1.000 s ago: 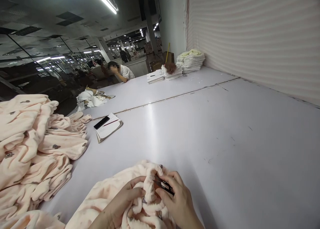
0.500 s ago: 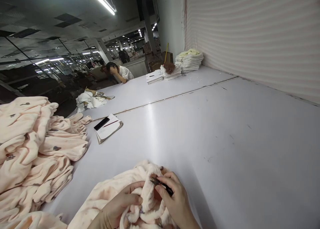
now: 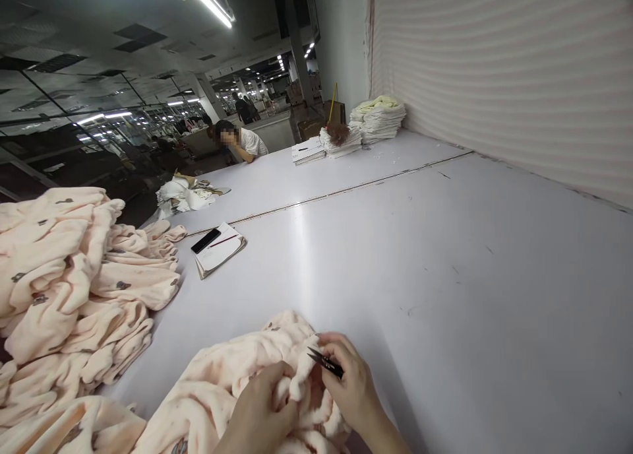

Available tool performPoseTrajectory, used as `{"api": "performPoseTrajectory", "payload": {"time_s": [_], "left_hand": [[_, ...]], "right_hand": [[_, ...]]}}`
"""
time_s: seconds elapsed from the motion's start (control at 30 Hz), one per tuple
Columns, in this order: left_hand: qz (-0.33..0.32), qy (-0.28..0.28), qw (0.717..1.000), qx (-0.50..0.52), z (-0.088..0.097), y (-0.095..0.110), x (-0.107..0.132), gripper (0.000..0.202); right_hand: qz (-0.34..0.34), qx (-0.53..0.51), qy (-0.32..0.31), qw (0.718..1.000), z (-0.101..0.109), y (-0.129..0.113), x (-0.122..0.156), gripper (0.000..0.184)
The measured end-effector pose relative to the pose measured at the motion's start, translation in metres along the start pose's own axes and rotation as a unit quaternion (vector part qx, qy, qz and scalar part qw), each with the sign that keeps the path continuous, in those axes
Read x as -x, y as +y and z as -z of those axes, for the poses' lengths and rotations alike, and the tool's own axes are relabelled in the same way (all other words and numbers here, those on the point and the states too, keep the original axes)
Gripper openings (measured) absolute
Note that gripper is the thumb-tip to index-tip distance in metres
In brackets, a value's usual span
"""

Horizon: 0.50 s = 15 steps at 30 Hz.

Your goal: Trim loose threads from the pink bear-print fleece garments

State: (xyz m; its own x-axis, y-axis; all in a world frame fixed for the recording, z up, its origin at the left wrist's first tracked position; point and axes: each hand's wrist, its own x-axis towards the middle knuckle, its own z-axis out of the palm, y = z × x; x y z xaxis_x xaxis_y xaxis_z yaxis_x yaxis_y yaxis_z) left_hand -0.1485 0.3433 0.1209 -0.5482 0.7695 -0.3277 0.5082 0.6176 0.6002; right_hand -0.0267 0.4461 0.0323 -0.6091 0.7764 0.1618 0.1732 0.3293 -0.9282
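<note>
Peach fleece (image 3: 212, 378) bunched on the pale table (image 3: 445, 295)

Beyond the table stands a brown, box-like shape (image 3: 310, 129); whatever it may hold is hidden from me. The fleece lies close in front of me, heaped and folded under both hands. My left hand (image 3: 267, 404) is bent over it, back upward, thumb and fingers pinching a fold. My right hand (image 3: 350, 378) comes in from the other side, its curled fingers gripping small black snips (image 3: 327, 363), blades pointing left and just beside the fold. More printed peach fleece is piled (image 3: 59, 262) to my left. Near it, a dark phone (image 3: 206, 241) and a pencil (image 3: 225, 240) rest on a notepad (image 3: 216, 260); its faint marks are too small to read.
</note>
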Motion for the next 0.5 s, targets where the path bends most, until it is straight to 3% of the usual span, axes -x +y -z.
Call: {"api": "performPoseTrajectory", "payload": {"time_s": [0.07, 0.13, 0.3, 0.4, 0.5], "left_hand": [[-0.054, 0.121, 0.991, -0.017, -0.003, -0.008, 0.009, 0.017], [-0.060, 0.177, 0.982, 0.028, -0.006, -0.016, 0.017, 0.017], [0.018, 0.092, 0.969, 0.230, -0.008, -0.026, 0.026, 0.014], [0.016, 0.074, 0.961, 0.266, -0.006, -0.027, 0.026, 0.014], [0.006, 0.051, 0.960, 0.276, -0.005, -0.030, 0.026, 0.012]], "right_hand": [[0.016, 0.011, -0.023, 1.000, 0.001, -0.001, 0.007, 0.021], [0.016, 0.006, -0.039, 0.999, 0.002, -0.004, 0.015, 0.019], [-0.037, -0.086, -0.066, 0.993, 0.008, -0.017, 0.029, 0.023], [-0.037, -0.113, -0.067, 0.991, 0.010, -0.026, 0.025, 0.029], [-0.014, -0.108, -0.075, 0.991, 0.006, -0.033, 0.017, 0.020]]}}
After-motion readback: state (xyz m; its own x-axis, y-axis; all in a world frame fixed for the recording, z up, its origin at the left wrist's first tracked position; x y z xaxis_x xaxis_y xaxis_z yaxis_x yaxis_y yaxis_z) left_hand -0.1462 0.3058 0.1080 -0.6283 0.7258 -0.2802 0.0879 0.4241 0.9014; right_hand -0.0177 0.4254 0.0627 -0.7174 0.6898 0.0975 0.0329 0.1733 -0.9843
